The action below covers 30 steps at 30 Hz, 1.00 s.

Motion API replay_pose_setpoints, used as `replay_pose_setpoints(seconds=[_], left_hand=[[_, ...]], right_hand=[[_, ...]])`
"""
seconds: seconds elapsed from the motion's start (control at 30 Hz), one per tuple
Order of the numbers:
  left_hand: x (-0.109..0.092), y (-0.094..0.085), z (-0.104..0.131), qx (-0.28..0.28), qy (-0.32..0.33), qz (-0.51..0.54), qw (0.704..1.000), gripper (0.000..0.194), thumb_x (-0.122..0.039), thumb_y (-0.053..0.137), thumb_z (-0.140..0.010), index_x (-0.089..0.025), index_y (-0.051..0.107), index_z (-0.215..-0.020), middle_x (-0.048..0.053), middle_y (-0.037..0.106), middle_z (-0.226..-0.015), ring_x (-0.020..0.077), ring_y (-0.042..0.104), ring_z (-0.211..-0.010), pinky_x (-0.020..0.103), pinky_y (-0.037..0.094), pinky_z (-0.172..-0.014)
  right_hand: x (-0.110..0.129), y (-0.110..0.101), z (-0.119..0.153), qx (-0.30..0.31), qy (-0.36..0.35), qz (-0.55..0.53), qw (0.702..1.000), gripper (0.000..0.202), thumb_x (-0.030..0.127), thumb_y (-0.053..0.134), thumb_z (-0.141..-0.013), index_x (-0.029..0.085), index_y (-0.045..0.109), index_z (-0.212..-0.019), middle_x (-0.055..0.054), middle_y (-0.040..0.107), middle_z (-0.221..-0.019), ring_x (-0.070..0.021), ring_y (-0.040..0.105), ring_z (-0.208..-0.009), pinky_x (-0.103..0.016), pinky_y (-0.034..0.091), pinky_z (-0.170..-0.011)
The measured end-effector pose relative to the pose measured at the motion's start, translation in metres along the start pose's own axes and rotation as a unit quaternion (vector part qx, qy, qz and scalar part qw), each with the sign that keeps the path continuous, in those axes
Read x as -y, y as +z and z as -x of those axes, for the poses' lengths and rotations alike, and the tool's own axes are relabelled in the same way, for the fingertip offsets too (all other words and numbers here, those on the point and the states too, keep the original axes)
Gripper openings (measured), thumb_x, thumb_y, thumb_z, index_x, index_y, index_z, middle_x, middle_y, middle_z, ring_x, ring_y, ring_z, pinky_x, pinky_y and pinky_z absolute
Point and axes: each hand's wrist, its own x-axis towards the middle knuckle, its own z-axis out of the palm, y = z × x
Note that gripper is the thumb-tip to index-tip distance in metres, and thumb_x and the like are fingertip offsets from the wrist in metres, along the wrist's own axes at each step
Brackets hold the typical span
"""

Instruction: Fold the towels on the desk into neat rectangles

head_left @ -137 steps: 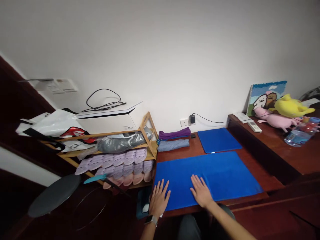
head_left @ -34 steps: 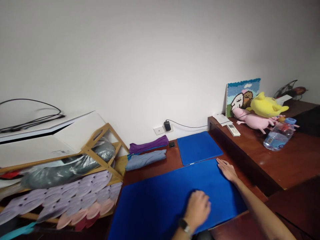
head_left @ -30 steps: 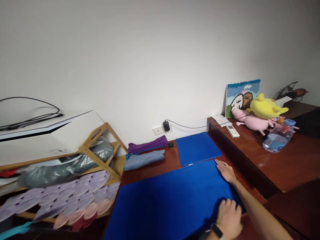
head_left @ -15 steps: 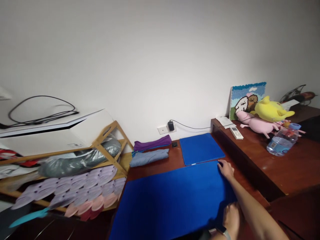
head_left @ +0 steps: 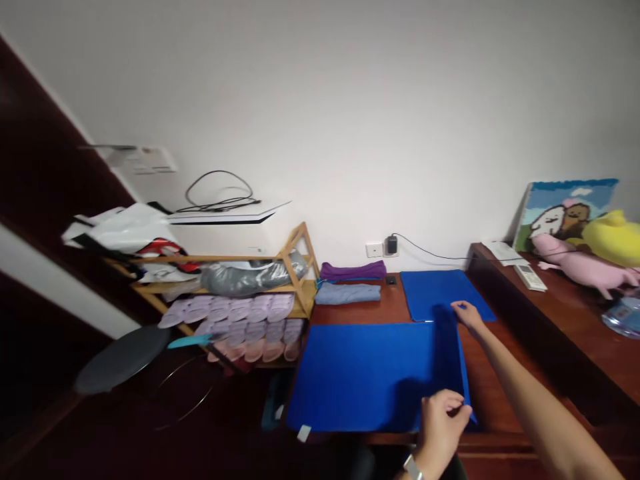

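A large blue cloth (head_left: 370, 373) lies spread on the reddish-brown desk, with a small white tag at its near left corner. My left hand (head_left: 443, 423), with a band on the wrist, is closed in a pinch on the cloth's near right corner. Farther back, my right hand (head_left: 467, 315) pinches the far right corner and holds it a little raised. Along the right side the cloth's edge stands up between both hands. Behind it lies a smaller folded blue cloth (head_left: 445, 287), partly covered by the raised corner and its shadow.
Folded purple cloth (head_left: 353, 270) and grey-blue cloth (head_left: 349, 293) lie by the wall. To the left stands a wooden rack (head_left: 300, 267) with slippers and a white box. On the right-hand cabinet are a remote (head_left: 530, 278), a pink plush toy (head_left: 583, 263) and a bottle (head_left: 623, 317).
My view has swung left and back. Both hands now lift the right edge of the large blue cloth, which lay flat before. My left hand has come up into fuller view at the near corner.
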Motion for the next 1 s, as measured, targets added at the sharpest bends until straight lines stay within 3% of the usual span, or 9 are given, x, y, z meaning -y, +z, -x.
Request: replay_pose_setpoints(seconds=[0.07, 0.13, 0.3, 0.4, 0.5, 0.6, 0.7, 0.87, 1.0], left_hand=[[-0.003, -0.044, 0.012, -0.052, 0.004, 0.020, 0.998, 0.028, -0.048, 0.079, -0.081, -0.020, 0.080, -0.088, 0.009, 0.083, -0.085, 0.0248, 0.079, -0.083, 0.032, 0.062, -0.081], [-0.002, -0.090, 0.024, -0.101, 0.006, 0.040, 0.994, 0.036, -0.055, 0.077, -0.082, -0.019, 0.078, -0.086, 0.009, 0.081, -0.081, 0.0245, 0.078, -0.078, 0.032, 0.062, -0.076], [0.011, -0.206, 0.061, -0.232, 0.009, 0.046, 0.972, 0.049, -0.069, 0.072, -0.082, -0.021, 0.075, -0.090, 0.007, 0.079, -0.081, 0.0244, 0.078, -0.076, 0.031, 0.062, -0.073], [0.041, -0.266, 0.085, -0.325, -0.041, -0.012, 0.945, 0.050, -0.071, 0.065, -0.084, -0.023, 0.074, -0.094, 0.007, 0.080, -0.083, 0.0257, 0.078, -0.077, 0.031, 0.061, -0.072], [0.085, -0.306, 0.102, -0.377, -0.127, -0.136, 0.907, 0.031, -0.053, 0.060, -0.090, -0.026, 0.073, -0.091, 0.006, 0.080, -0.086, 0.0251, 0.078, -0.079, 0.030, 0.057, -0.071], [0.128, -0.324, 0.109, -0.379, -0.187, -0.229, 0.877, 0.020, -0.033, 0.054, -0.091, -0.027, 0.072, -0.083, 0.003, 0.078, -0.080, 0.0217, 0.076, -0.077, 0.027, 0.053, -0.070], [0.156, -0.323, 0.109, -0.399, -0.189, -0.261, 0.859, 0.024, -0.034, 0.051, -0.094, -0.028, 0.071, -0.081, 0.002, 0.075, -0.077, 0.0201, 0.074, -0.074, 0.026, 0.052, -0.066], [0.182, -0.312, 0.106, -0.448, -0.148, -0.275, 0.838, 0.022, -0.035, 0.052, -0.093, -0.027, 0.073, -0.095, 0.001, 0.071, -0.076, 0.0211, 0.073, -0.072, 0.026, 0.051, -0.066], [0.192, -0.315, 0.104, -0.443, -0.114, -0.290, 0.841, 0.021, -0.033, 0.055, -0.092, -0.027, 0.075, -0.094, 0.003, 0.071, -0.079, 0.0227, 0.074, -0.078, 0.028, 0.054, -0.073]], right_hand=[[0.038, 0.024, 0.003, 0.047, -0.029, -0.008, 0.998, 0.032, 0.047, 0.067, -0.078, 0.019, 0.079, -0.087, -0.005, 0.075, -0.068, -0.0218, 0.071, -0.068, -0.031, 0.057, -0.066], [0.080, 0.061, 0.008, 0.097, -0.060, -0.017, 0.993, 0.030, 0.044, 0.067, -0.080, 0.019, 0.080, -0.089, -0.006, 0.077, -0.073, -0.0217, 0.072, -0.072, -0.030, 0.058, -0.068], [0.186, 0.196, 0.042, 0.219, -0.137, -0.005, 0.966, 0.032, 0.035, 0.059, -0.091, 0.017, 0.081, -0.105, -0.007, 0.081, -0.087, -0.0210, 0.075, -0.080, -0.028, 0.058, -0.074], [0.234, 0.284, 0.081, 0.287, -0.178, 0.034, 0.941, 0.027, 0.029, 0.060, -0.092, 0.018, 0.081, -0.104, -0.006, 0.081, -0.088, -0.0216, 0.076, -0.084, -0.028, 0.057, -0.078], [0.253, 0.350, 0.123, 0.336, -0.216, 0.097, 0.912, 0.017, 0.018, 0.068, -0.085, 0.020, 0.082, -0.094, -0.006, 0.081, -0.095, -0.0227, 0.075, -0.096, -0.027, 0.054, -0.089], [0.246, 0.384, 0.153, 0.352, -0.245, 0.165, 0.888, 0.020, 0.011, 0.068, -0.082, 0.020, 0.081, -0.093, -0.010, 0.079, -0.112, -0.0263, 0.071, -0.112, -0.031, 0.050, -0.100], [0.229, 0.396, 0.164, 0.347, -0.269, 0.220, 0.871, 0.027, 0.013, 0.063, -0.087, 0.020, 0.079, -0.108, -0.014, 0.072, -0.130, -0.0290, 0.065, -0.124, -0.037, 0.046, -0.106], [0.217, 0.401, 0.162, 0.354, -0.307, 0.262, 0.843, 0.036, 0.017, 0.054, -0.096, 0.024, 0.072, -0.127, -0.011, 0.069, -0.137, -0.0254, 0.060, -0.130, -0.034, 0.042, -0.110], [0.222, 0.405, 0.163, 0.368, -0.324, 0.285, 0.824, 0.036, 0.015, 0.052, -0.095, 0.022, 0.074, -0.122, -0.014, 0.069, -0.135, -0.0268, 0.062, -0.127, -0.035, 0.044, -0.106]])
